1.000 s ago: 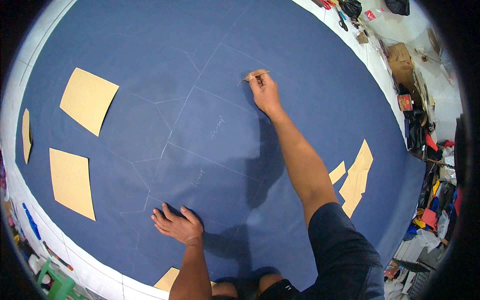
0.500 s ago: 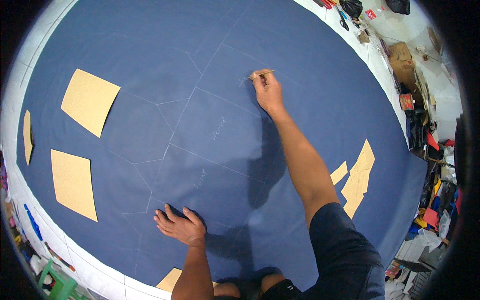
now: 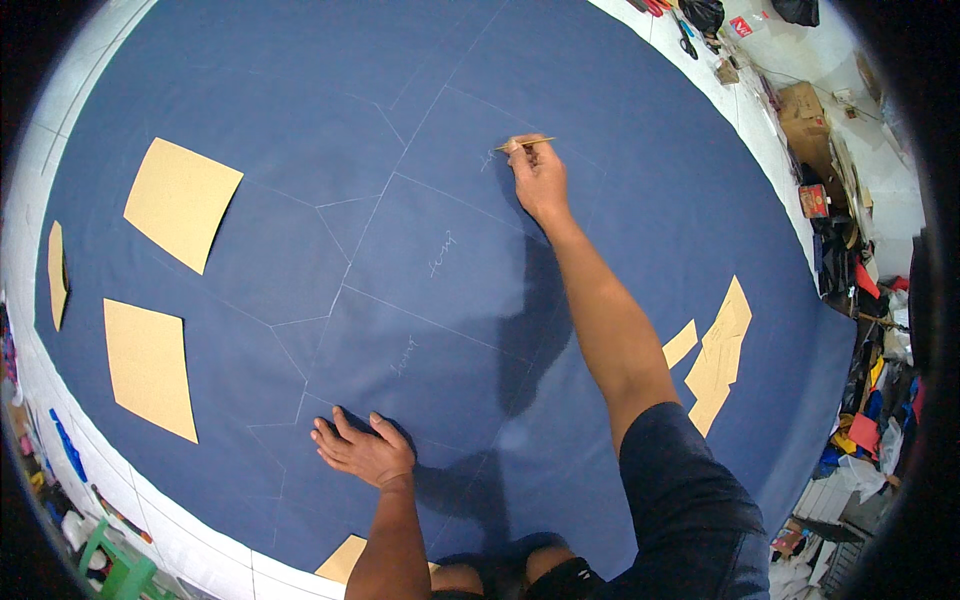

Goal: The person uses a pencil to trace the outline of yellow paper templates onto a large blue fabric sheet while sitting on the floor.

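A wide sheet of dark blue fabric (image 3: 440,60) lies spread out, marked with thin white outlines and short handwriting. My right hand (image 3: 540,178) pinches a slim, tan, pencil-like marking stick (image 3: 538,140), its tip at a small white mark in the upper panel. Lower down, my left hand (image 3: 365,448) rests flat on the fabric with its fingers spread, beside the drawn lines. Two tan paper pattern pieces, an upper one (image 3: 183,205) and a lower one (image 3: 150,370), lie to the left.
Narrow tan pattern pieces (image 3: 720,350) lie right of my right arm. Another piece (image 3: 343,560) is partly under my left forearm. Black-handled scissors (image 3: 688,45) sit past the far right edge. Bags and cloth scraps (image 3: 865,432) crowd the right side; a green stool (image 3: 122,570) stands lower left.
The marking stick has moved slightly right, and the white mark at its tip has grown. My left hand stays flat in the same place on the fabric.
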### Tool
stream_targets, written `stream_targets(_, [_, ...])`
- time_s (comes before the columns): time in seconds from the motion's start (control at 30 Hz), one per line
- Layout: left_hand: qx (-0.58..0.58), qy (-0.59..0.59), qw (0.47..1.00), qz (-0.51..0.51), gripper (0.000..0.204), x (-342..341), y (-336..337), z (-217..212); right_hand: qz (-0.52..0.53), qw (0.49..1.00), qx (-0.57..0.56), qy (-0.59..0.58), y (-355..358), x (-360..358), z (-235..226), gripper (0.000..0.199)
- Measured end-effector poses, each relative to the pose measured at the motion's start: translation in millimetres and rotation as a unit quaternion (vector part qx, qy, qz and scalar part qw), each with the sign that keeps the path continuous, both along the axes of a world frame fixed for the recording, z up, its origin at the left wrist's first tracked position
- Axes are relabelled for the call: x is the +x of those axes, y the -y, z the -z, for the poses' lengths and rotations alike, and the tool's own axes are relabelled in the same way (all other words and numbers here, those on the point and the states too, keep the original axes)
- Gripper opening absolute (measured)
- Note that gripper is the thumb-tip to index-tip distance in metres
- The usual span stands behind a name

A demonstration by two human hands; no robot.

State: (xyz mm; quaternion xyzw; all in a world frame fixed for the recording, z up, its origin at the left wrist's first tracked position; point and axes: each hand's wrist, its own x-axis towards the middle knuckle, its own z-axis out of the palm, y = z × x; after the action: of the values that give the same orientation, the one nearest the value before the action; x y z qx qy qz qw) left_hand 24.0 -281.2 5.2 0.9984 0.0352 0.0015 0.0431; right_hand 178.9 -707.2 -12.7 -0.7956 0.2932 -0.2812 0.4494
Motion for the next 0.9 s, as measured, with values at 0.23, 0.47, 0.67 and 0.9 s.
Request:
stream_targets(0.23, [-0.007,0.011,1.000,0.007,0.064,-2,-3,3,-0.013,0.999,-0.005,-0.038,4,-1,-2,0.024])
stream_targets(0.47, [-0.017,0.025,0.999,0.014,0.061,-3,2,2,0.012,0.990,0.123,0.073,9,-8,-6,0.023])
stream_targets(0.67, [-0.014,0.059,0.998,0.017,0.065,-4,-7,8,0.121,0.991,0.035,0.047,16,-29,-3,0.025])
stream_targets(0.9, [-0.177,0.012,0.983,0.037,0.067,1,-30,-4,0.108,0.994,0.011,0.005,14,-31,-5,0.028])
